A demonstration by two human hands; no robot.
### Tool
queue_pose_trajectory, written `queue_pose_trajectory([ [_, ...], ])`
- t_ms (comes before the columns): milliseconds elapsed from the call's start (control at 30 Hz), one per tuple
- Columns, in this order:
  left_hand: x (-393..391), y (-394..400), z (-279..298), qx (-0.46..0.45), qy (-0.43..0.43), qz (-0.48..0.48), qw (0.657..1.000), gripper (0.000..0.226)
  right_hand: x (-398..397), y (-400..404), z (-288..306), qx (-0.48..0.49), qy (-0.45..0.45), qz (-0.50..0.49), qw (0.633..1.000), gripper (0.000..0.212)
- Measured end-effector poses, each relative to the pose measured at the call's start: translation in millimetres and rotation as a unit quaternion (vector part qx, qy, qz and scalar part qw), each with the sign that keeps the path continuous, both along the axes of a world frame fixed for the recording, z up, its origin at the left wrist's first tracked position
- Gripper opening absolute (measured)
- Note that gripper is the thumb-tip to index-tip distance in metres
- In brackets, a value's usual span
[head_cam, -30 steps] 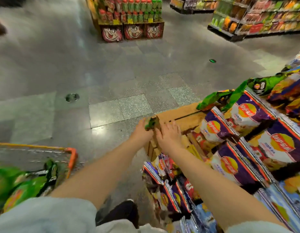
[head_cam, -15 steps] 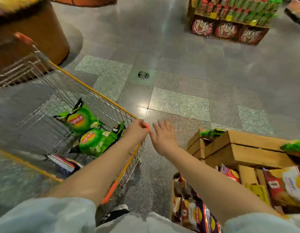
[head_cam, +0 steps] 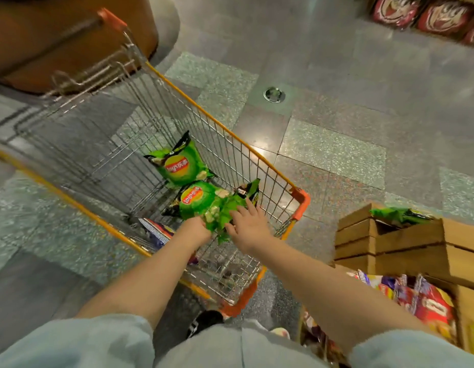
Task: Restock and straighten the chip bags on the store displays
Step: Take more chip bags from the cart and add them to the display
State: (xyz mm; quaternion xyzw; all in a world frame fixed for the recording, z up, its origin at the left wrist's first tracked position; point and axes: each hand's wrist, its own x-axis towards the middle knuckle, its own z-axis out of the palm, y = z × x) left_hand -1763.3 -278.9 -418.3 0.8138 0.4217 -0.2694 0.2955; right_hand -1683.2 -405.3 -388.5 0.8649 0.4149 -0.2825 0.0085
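Two green chip bags lie in a wire shopping cart [head_cam: 257,152] with orange trim. The nearer green bag [head_cam: 204,203] is crumpled under both hands: my left hand [head_cam: 194,231] grips its near edge, and my right hand [head_cam: 248,224] rests on its right side with fingers spread. The farther green bag [head_cam: 178,166] lies flat behind it, untouched. A purple striped bag [head_cam: 157,231] shows at the cart's near left, partly hidden by my left forearm.
Stacked wooden crates [head_cam: 406,243] stand at the right with a green bag [head_cam: 400,213] on top. Red and purple chip bags [head_cam: 419,301] fill the display below. A brown round stand [head_cam: 71,43] sits behind the cart. A floor drain [head_cam: 274,94] marks the tiled aisle.
My view swung left from the crate display to the cart. Both hands left the crate corner, passed over the cart's rim and came down onto the nearer green bag.
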Motion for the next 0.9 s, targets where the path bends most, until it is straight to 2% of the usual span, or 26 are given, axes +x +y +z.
queue_pose_trajectory([
  [67, -11, 18, -6, 0.026, 0.014, -0.022, 0.999, 0.028, -13, 19, -7, -0.006, 0.007, 0.009, 1.000, 0.055],
  [233, -32, 74, -22, 0.087, 0.119, -0.104, 0.984, 0.035, -39, 51, -28, -0.012, 0.049, -0.027, 0.998, 0.052],
  [400, -36, 100, -48, 0.062, 0.206, -0.159, 0.964, 0.040, -53, 68, -46, -0.036, 0.080, -0.060, 0.994, 0.051],
  [567, -26, 99, -49, 0.004, 0.221, -0.221, 0.950, 0.039, -54, 68, -53, -0.055, 0.087, -0.083, 0.991, 0.051],
  [700, -23, 100, -58, -0.097, 0.230, -0.184, 0.951, 0.039, -51, 63, -55, -0.057, 0.084, -0.118, 0.988, 0.049],
  [900, -25, 103, -82, -0.148, 0.218, -0.105, 0.959, 0.038, -48, 54, -50, -0.059, 0.094, -0.141, 0.984, 0.047],
])
